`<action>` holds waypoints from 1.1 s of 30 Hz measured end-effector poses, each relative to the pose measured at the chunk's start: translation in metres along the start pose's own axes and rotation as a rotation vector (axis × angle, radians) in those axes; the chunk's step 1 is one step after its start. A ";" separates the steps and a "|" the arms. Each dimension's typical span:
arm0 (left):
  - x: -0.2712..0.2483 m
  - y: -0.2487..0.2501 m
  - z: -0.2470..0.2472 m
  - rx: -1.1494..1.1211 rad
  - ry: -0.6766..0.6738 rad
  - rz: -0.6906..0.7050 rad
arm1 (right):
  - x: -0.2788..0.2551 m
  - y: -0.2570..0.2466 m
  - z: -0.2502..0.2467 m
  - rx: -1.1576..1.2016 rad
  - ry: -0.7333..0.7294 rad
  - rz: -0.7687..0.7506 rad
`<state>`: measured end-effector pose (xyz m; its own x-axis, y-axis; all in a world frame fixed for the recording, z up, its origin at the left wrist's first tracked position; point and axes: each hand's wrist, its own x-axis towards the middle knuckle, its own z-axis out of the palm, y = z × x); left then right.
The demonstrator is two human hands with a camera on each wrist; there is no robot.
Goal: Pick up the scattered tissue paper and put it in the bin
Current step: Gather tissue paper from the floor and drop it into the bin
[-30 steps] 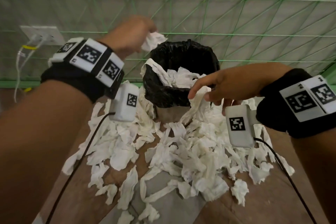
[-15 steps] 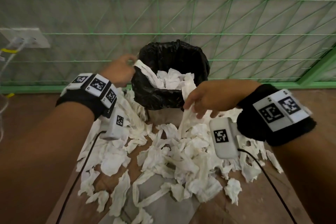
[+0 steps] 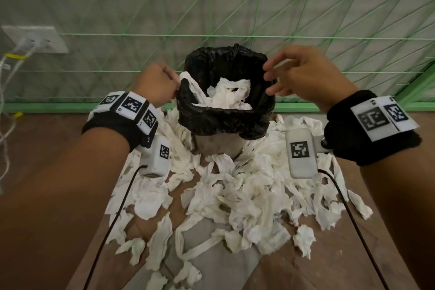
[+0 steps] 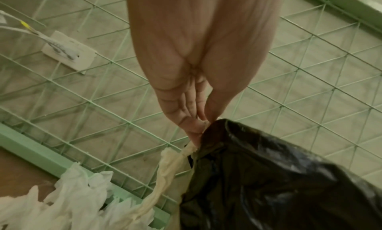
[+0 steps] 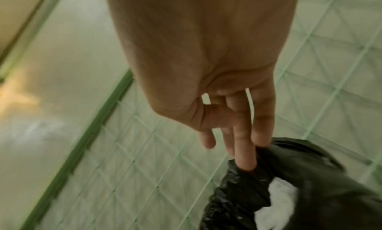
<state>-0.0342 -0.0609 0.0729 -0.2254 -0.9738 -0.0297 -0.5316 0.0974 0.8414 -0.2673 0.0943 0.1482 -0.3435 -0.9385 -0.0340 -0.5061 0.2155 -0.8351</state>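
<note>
A bin with a black liner (image 3: 223, 122) stands against the mesh wall, with crumpled white tissue (image 3: 229, 97) inside. My left hand (image 3: 176, 85) pinches a tissue strip (image 3: 188, 81) at the bin's left rim. In the left wrist view the hand (image 4: 201, 125) holds that strip (image 4: 165, 173), which hangs down outside the liner (image 4: 279, 184). My right hand (image 3: 270, 80) hovers with fingers spread at the right rim and holds nothing. In the right wrist view its straight fingertips (image 5: 246, 161) touch the liner (image 5: 237, 192). Several scattered tissue pieces (image 3: 242, 198) lie on the floor before the bin.
A green wire mesh wall (image 3: 306, 19) with a green base rail (image 3: 47, 107) runs behind the bin. A white socket with cables (image 3: 35, 39) sits at the left. A grey sheet (image 3: 211, 263) lies under the tissue on the brown floor. Black wrist cables (image 3: 348, 214) hang down.
My right hand has let its tissue strip fall into the bin and risen to the right rim, empty. My left hand came down to the left rim and still pinches tissue.
</note>
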 end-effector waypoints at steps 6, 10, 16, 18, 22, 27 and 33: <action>0.000 0.001 -0.001 0.134 0.100 0.050 | 0.001 0.101 -0.008 -0.192 -0.152 0.433; -0.007 0.027 -0.005 0.091 0.196 0.236 | -0.022 0.171 0.009 -0.462 -0.363 0.639; -0.036 0.056 0.010 0.108 -0.123 0.426 | -0.047 0.220 0.045 -0.675 -0.310 0.540; -0.042 0.047 0.010 0.175 0.049 0.531 | -0.048 0.230 0.057 -0.701 -0.341 0.467; -0.035 -0.016 -0.006 0.085 0.389 0.366 | -0.039 0.227 0.059 -0.660 -0.216 0.351; -0.047 -0.130 -0.006 0.495 0.041 -0.029 | -0.023 0.190 0.035 -0.565 -0.065 0.277; -0.073 -0.186 0.032 0.681 -0.315 -0.135 | -0.006 0.139 -0.003 -0.314 0.147 0.168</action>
<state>0.0546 -0.0014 -0.0988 -0.2906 -0.8915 -0.3476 -0.9343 0.1860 0.3040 -0.3379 0.1311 0.0337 -0.5405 -0.8393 -0.0577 -0.6428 0.4562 -0.6154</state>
